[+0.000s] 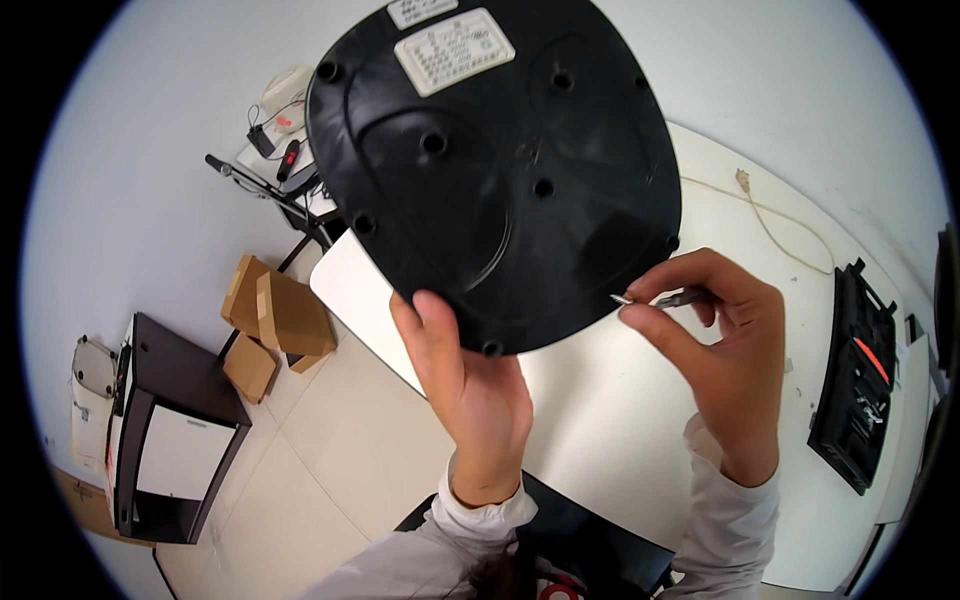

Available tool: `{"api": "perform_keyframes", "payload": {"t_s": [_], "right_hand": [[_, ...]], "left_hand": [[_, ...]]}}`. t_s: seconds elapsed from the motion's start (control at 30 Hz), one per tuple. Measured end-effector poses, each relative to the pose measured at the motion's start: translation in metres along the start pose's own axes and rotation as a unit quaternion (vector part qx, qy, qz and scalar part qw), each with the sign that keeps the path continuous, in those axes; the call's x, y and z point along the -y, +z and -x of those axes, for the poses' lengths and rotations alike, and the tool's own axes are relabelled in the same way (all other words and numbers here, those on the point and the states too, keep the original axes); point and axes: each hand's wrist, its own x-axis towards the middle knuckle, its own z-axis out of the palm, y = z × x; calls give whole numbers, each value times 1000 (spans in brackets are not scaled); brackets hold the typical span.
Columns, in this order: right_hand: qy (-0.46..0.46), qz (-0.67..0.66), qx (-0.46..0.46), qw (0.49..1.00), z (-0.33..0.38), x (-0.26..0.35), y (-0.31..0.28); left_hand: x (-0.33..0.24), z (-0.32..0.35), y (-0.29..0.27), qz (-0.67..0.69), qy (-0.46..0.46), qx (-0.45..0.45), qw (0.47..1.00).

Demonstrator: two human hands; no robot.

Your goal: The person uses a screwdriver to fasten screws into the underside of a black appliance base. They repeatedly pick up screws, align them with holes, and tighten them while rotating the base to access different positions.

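The left hand (470, 390) grips the black plate (590, 255) by its lower edge and the right hand (738, 345) pinches a slim metal tool (685, 298) by its rim, work apparently unfinished though I can't tell which holes (433, 144) are done, all held above the white worktop (600, 430).

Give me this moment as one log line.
left hand: grips black plastic panel by lower edge; right hand: pinches small metal piece near panel; table: open black case at right
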Motion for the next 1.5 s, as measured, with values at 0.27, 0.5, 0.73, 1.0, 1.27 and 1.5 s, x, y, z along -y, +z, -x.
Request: {"api": "perform_keyframes", "payload": {"t_s": [0.27,0.5,0.73,1.0,1.27,1.5], "right_hand": [[-102,8,-60,993,3,-2,16],[-177,21,-95,979,2,-1,29],[-201,41,-101,973,-6,-9,39],[-221,62,-100,968,-2,-6,47],[-252,62,-97,961,-4,-12,45],[-336,154,-134,919,6,-23,48]], "left_hand": [[7,30,-16,-58,35,-37,997],[8,37,-20,-72,23,-26,997],[19,39,-22,-73,45,-39,996],[22,45,-46,-73,44,-33,996],[23,45,-45,-46,16,-60,997],[18,49,-24,-18,-54,-52,997]]}}
